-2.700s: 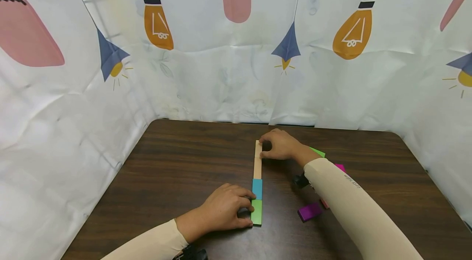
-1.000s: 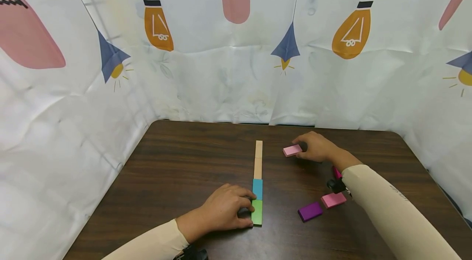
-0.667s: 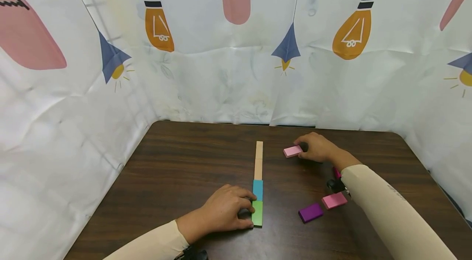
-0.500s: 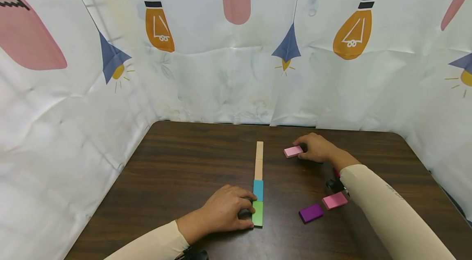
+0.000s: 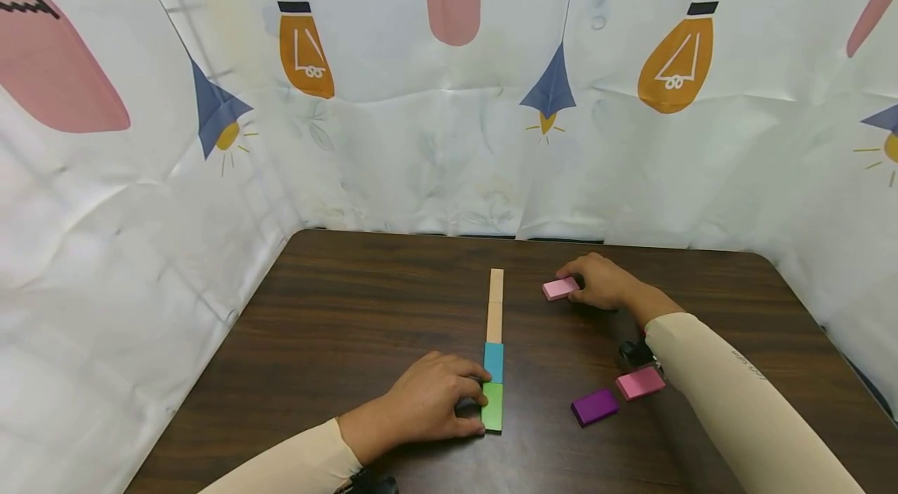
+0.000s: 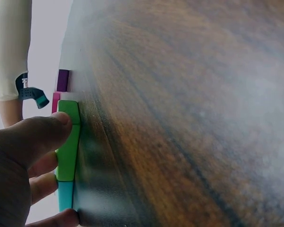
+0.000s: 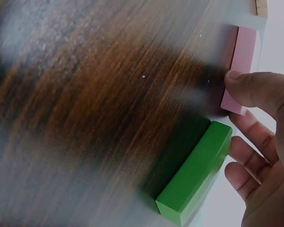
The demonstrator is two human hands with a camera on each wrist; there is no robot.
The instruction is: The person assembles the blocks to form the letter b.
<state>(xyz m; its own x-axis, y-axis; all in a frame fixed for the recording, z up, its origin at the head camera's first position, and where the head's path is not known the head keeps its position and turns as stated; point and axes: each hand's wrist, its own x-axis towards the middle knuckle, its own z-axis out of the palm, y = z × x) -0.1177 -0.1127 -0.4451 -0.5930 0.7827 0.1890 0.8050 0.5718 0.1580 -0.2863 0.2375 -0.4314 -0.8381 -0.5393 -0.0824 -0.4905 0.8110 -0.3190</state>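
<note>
A straight row on the table begins near me with a green block, followed by a blue block and two tan blocks. My left hand rests at the row's left side, fingertips and thumb touching the green and blue blocks. In the left wrist view the thumb lies at the green block's near corner. Right of the row's far end, my right hand pinches a light pink block between thumb and finger. Beside its other fingers lies another green block, hidden by the hand in the head view.
A purple block and a pink block lie on the dark wooden table, below the right forearm. A white patterned curtain stands along the table's back and left sides.
My right hand has moved from the far tan block to the right and now grips the light pink block; it stays nearly still over the last second. My left hand has kept its place.
</note>
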